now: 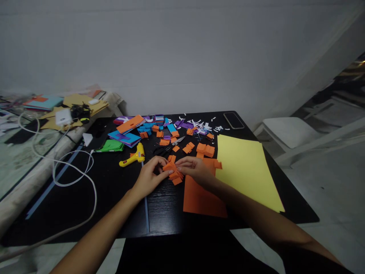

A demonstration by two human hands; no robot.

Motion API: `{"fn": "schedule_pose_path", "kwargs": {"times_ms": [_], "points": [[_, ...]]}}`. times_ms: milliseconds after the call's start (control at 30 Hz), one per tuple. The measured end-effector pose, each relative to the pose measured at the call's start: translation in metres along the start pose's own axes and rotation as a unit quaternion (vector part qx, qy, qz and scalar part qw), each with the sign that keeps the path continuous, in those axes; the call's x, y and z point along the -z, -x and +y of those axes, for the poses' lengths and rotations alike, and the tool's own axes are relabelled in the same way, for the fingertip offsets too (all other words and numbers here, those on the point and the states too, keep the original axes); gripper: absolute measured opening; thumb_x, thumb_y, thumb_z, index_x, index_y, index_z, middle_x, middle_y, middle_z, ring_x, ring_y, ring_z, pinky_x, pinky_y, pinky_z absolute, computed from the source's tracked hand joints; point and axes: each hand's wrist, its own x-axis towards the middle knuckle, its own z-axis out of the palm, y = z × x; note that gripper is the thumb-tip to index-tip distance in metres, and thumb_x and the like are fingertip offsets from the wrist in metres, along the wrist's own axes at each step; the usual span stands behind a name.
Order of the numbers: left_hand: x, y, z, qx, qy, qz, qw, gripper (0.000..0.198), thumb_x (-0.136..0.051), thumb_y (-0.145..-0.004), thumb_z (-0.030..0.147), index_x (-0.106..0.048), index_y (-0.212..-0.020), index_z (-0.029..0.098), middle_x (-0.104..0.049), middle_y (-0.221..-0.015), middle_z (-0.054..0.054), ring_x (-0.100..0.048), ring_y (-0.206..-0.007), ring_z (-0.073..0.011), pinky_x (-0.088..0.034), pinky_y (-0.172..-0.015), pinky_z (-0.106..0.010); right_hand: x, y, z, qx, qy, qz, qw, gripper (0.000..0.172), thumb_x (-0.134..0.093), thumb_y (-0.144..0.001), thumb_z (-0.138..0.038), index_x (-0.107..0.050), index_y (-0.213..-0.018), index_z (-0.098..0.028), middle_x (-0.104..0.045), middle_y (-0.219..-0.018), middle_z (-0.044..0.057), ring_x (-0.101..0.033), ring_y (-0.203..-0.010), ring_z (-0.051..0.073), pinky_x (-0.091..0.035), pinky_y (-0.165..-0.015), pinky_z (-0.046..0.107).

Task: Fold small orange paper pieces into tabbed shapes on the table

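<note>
Both hands meet over a small bunch of folded orange paper pieces (173, 172) at the table's middle. My left hand (151, 173) pinches the bunch from the left, thumb in front and fingers behind. From the right, the fingers of my right hand (196, 172) close on its other side; its thumb is hidden. Under my right hand lies a flat orange sheet (203, 198). Scissors (169, 146) with black handles lie open just beyond the hands. More folded orange pieces (205, 149) are scattered behind them. A yellow glue gun (134, 156) rests left of my left hand.
Yellow sheets (242, 167) are stacked at right, with a phone (234, 120) behind. Blue and purple folded paper (125, 138), a green packet (110, 145) and white scraps (199, 125) fill the back. A white cable (92, 186) loops across the left. A white stool (288, 131) stands right.
</note>
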Motion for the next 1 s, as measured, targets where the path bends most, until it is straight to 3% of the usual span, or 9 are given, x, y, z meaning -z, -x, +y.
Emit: {"fn": "schedule_pose_path", "kwargs": {"times_ms": [167, 333, 467, 600, 733, 900, 1000], "points": [[-0.002, 0.002, -0.003, 0.037, 0.022, -0.001, 0.999, 0.035, -0.08, -0.081, 0.042, -0.057, -0.095, 0.02, -0.061, -0.087, 0.002, -0.057, -0.068, -0.0114, -0.047, -0.064, -0.023, 0.001, -0.001, 0.003, 0.011, 0.014, -0.011, 1.0, 0.027, -0.085, -0.073, -0.038, -0.077, -0.092, -0.021, -0.079, -0.094, 0.005, -0.075, -0.091, 0.022, -0.057, -0.09, 0.04], [-0.004, 0.002, -0.003, 0.051, 0.075, 0.01, 0.996, 0.039, -0.078, -0.083, 0.039, -0.062, -0.112, 0.02, -0.066, -0.088, 0.0, -0.062, -0.077, -0.015, -0.05, -0.07, -0.026, -0.003, 0.003, -0.002, 0.015, 0.028, -0.03, 0.999, 0.034, -0.084, -0.074, -0.042, -0.074, -0.097, -0.02, -0.078, -0.096, 0.006, -0.074, -0.094, 0.022, -0.058, -0.091, 0.04], [-0.004, 0.001, 0.0, 0.07, 0.085, 0.011, 0.994, 0.029, -0.077, -0.084, 0.04, -0.067, -0.1, 0.017, -0.068, -0.088, -0.002, -0.062, -0.076, -0.0148, -0.049, -0.069, -0.026, -0.006, 0.005, 0.005, 0.008, 0.014, -0.072, 0.997, 0.055, -0.093, -0.062, -0.034, -0.066, -0.107, -0.022, -0.075, -0.098, 0.004, -0.074, -0.092, 0.019, -0.059, -0.091, 0.038], [-0.003, 0.0, 0.004, 0.101, 0.173, -0.014, 0.98, 0.031, -0.077, -0.083, 0.043, -0.061, -0.091, 0.017, -0.064, -0.074, 0.002, -0.061, -0.065, -0.0126, -0.049, -0.062, -0.024, -0.004, 0.002, 0.014, 0.023, 0.045, -0.047, 0.998, 0.039, -0.088, -0.069, -0.038, -0.067, -0.097, -0.021, -0.074, -0.093, 0.003, -0.073, -0.089, 0.019, -0.059, -0.089, 0.037], [-0.003, -0.001, 0.003, 0.12, 0.213, -0.056, 0.968, 0.033, -0.077, -0.082, 0.044, -0.057, -0.089, 0.017, -0.064, -0.072, 0.003, -0.062, -0.062, -0.0121, -0.052, -0.062, -0.024, 0.0, -0.002, 0.014, 0.042, 0.048, -0.006, 0.998, 0.037, -0.086, -0.07, -0.043, -0.068, -0.095, -0.022, -0.075, -0.093, 0.003, -0.074, -0.089, 0.021, -0.059, -0.087, 0.038], [-0.004, 0.0, 0.002, 0.089, 0.204, -0.061, 0.973, 0.04, -0.081, -0.08, 0.039, -0.06, -0.107, 0.019, -0.063, -0.076, 0.003, -0.064, -0.069, -0.0136, -0.052, -0.065, -0.025, 0.004, -0.002, 0.01, 0.015, 0.051, -0.017, 0.998, 0.037, -0.088, -0.068, -0.04, -0.069, -0.093, -0.02, -0.074, -0.083, 0.002, -0.073, -0.078, 0.019, -0.059, -0.078, 0.035], [-0.003, 0.001, 0.003, 0.047, 0.13, -0.061, 0.989, 0.044, -0.079, -0.082, 0.039, -0.064, -0.118, 0.02, -0.066, -0.081, 0.001, -0.063, -0.071, -0.014, -0.051, -0.067, -0.025, 0.004, -0.001, 0.008, -0.003, 0.043, -0.023, 0.999, 0.038, -0.088, -0.068, -0.039, -0.068, -0.095, -0.02, -0.073, -0.077, 0.0, -0.072, -0.073, 0.018, -0.058, -0.074, 0.033]]}}
